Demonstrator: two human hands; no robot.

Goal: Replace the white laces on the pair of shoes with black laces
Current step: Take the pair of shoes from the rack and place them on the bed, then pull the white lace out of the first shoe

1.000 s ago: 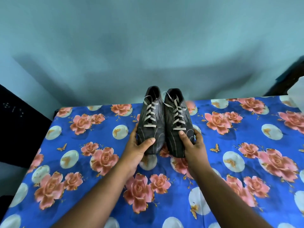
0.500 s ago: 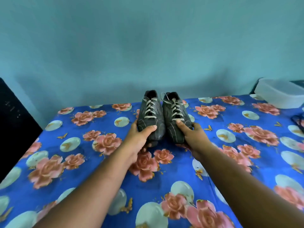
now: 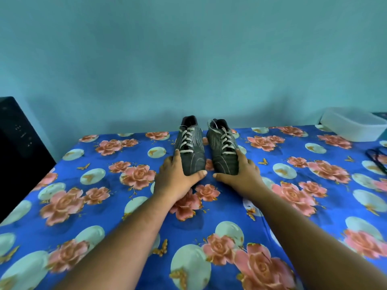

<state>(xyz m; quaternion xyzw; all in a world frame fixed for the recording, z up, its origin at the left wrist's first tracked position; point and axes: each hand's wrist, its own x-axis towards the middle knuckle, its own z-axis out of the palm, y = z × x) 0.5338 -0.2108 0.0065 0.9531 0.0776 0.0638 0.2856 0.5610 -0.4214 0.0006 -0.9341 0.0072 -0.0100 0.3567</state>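
- Pair of dark striped shoes (image 3: 206,147) with white laces (image 3: 186,141) is set near the bed's far edge
- Toes are gripped by left hand (image 3: 178,176) and right hand (image 3: 240,173)
- Knots should be loosened first

We now have the two shoes set down on the floral sheet (image 3: 117,208), a gap open between the left shoe (image 3: 191,151) and the right shoe (image 3: 224,152), no longer raised and pressed together.

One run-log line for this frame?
left hand grips left shoe toe | right hand grips right shoe toe | white laces in
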